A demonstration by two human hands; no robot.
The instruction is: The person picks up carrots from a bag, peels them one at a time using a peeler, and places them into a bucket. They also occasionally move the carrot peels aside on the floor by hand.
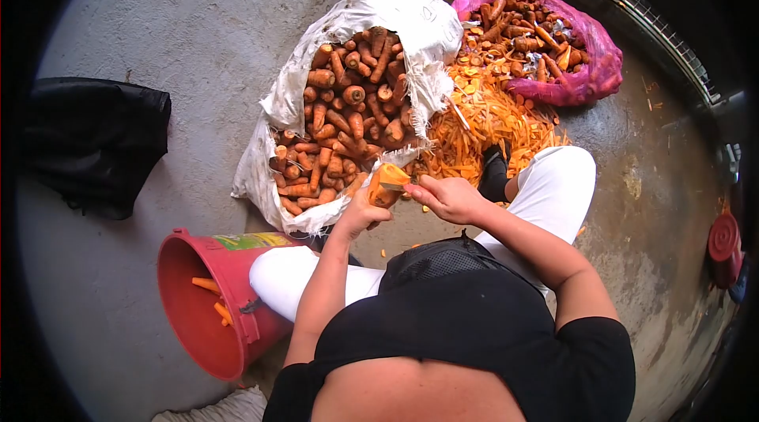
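My left hand (362,215) is closed around a thick, partly peeled carrot (386,178), held up in front of my lap. My right hand (449,199) grips a small bladed tool (398,187), and its blade lies against the carrot's side. Whether it is a knife or a peeler is too small to tell. Just beyond my hands, a white woven sack (411,15) lies with its mouth wide, full of unpeeled carrots (353,96). To its right spreads a heap of orange peelings (478,118), near my foot.
A red bucket (202,327) lies tilted at my left, with a few peeled carrots (207,285) inside. At the back right stands a pink mesh sack (601,66) of carrot pieces. Black cloth (95,141) is at far left, and a red round object (723,240) at far right.
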